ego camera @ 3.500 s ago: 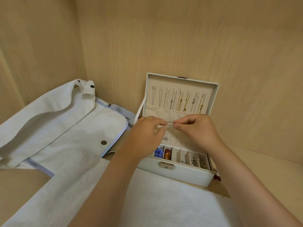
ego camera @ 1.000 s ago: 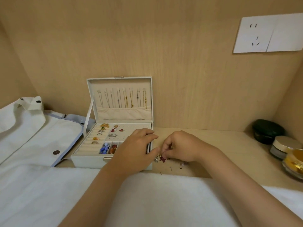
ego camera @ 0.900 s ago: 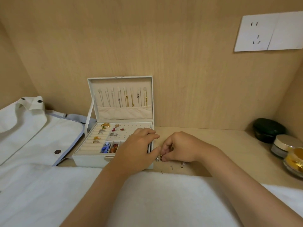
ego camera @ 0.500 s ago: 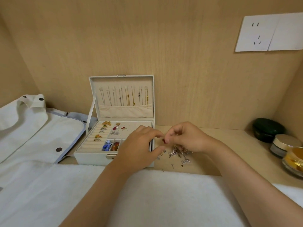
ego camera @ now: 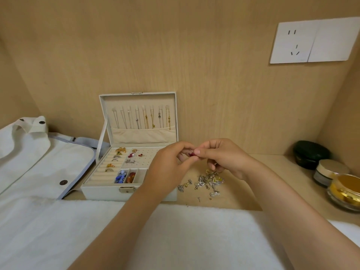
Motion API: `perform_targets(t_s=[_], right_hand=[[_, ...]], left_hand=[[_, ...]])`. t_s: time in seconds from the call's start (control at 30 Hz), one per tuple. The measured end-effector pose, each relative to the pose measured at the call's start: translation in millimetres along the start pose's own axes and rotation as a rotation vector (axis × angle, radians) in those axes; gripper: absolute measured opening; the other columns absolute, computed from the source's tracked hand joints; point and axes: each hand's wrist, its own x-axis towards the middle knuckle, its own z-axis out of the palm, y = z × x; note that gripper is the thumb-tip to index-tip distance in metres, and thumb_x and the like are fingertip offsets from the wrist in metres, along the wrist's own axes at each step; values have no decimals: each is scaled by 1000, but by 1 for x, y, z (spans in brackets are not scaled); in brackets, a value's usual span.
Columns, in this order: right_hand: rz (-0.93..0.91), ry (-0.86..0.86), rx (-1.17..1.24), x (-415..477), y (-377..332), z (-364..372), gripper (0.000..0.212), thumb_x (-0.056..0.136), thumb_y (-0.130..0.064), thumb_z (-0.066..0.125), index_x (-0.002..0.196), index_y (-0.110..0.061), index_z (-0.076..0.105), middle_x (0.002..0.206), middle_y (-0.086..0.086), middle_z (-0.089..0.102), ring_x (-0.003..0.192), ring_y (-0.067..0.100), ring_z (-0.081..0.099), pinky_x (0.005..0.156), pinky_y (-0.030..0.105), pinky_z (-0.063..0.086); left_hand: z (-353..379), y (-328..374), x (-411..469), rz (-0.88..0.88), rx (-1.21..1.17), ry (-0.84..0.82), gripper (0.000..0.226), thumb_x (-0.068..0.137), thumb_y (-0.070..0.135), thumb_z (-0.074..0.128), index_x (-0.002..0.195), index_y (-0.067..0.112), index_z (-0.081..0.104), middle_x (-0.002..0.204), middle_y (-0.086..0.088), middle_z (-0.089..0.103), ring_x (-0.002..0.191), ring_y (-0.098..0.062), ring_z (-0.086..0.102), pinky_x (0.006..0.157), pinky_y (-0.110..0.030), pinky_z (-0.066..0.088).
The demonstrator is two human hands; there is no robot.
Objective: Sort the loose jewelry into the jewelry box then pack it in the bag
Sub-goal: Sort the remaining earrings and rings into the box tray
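Jewelry box [ego camera: 101, 193] stands open on the wooden bench [ego camera: 253, 172], against the back wall, with its lid [ego camera: 144, 136] upright. Chains [ego camera: 142, 118] hang in a row inside the lid above a fabric pocket. In the tray, rings [ego camera: 113, 160] sit in the padded rolls on the left, studs [ego camera: 134, 155] sit on the perforated panel, and a blue piece [ego camera: 120, 177] and an amber piece [ego camera: 131, 177] occupy two front compartments.

Both hands are raised just right of the tray. The left hand [ego camera: 167, 168] and right hand [ego camera: 224, 156] meet fingertip to fingertip, each pinching the same small red piece [ego camera: 192, 154]. The left hand and forearm cover the right part of the tray and the box's right front corner; what lies there cannot be seen.

The loose jewelry [ego camera: 209, 181] lies in a small heap on the bench just right of the box, below the right hand, with a few pieces scattered beside it.

The bag [ego camera: 39, 162], pale fabric with snap buttons, lies flat to the left, touching the box. A white towel [ego camera: 175, 240] covers the near edge. Well apart, in the right corner, stand a dark green jar [ego camera: 310, 153], a gold-lidded jar [ego camera: 329, 171] and a glass jar [ego camera: 344, 191]. A wall socket [ego camera: 294, 42] is mounted at upper right.
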Motion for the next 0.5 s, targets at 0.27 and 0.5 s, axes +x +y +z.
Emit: perform_targets(t_s=[0.27, 0.5], right_hand=[[-56, -87, -402, 4, 12, -17, 8, 85, -5, 76, 89, -12, 75, 71, 0, 67, 51, 3, 52, 52, 16, 42], [94, -321, -793, -4, 11, -19, 22, 71, -18, 88, 88, -26, 79, 60, -20, 62, 58, -5, 55, 60, 10, 40]], left_hand=[[3, -4, 9, -52, 194, -129, 6, 82, 35, 75, 85, 38, 70, 76, 23, 65, 75, -3, 60, 75, -35, 53], [0, -10, -4, 25, 278, -195, 5, 83, 38, 74, 88, 37, 73, 81, 25, 66, 83, -2, 58, 76, -27, 50]])
